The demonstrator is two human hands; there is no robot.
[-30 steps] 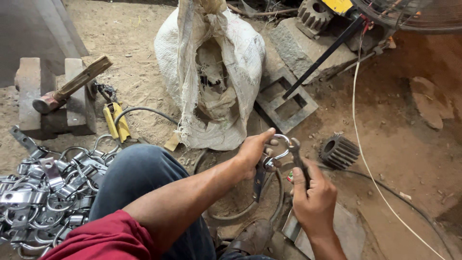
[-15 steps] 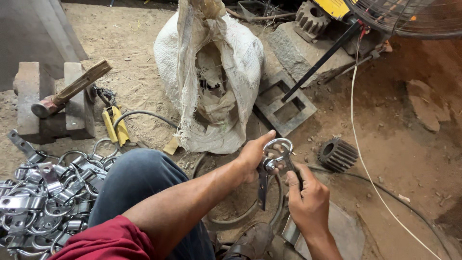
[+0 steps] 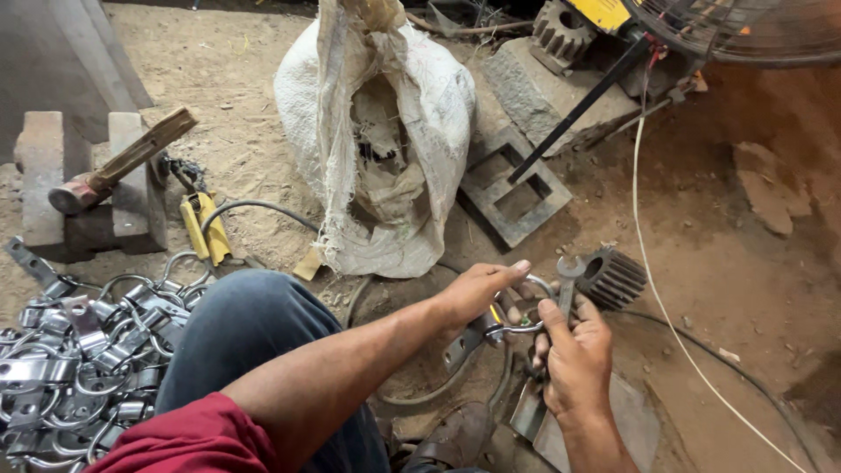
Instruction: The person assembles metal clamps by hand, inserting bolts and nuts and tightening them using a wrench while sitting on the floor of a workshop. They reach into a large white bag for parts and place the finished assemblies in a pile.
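Gaping white sack (image 3: 385, 149), crumpled scraps inside; metal clamp (image 3: 517, 320) between both hands.

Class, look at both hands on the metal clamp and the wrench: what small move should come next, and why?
Probably seat the wrench on the clamp's fastener and turn. The left hand grips the metal ring clamp, while the right hand holds the wrench upright beside it, apparently not yet engaged.

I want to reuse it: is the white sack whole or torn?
Torn. The sack stands upright on the dirt, and a ragged hole gapes in its front, showing crumpled material inside.
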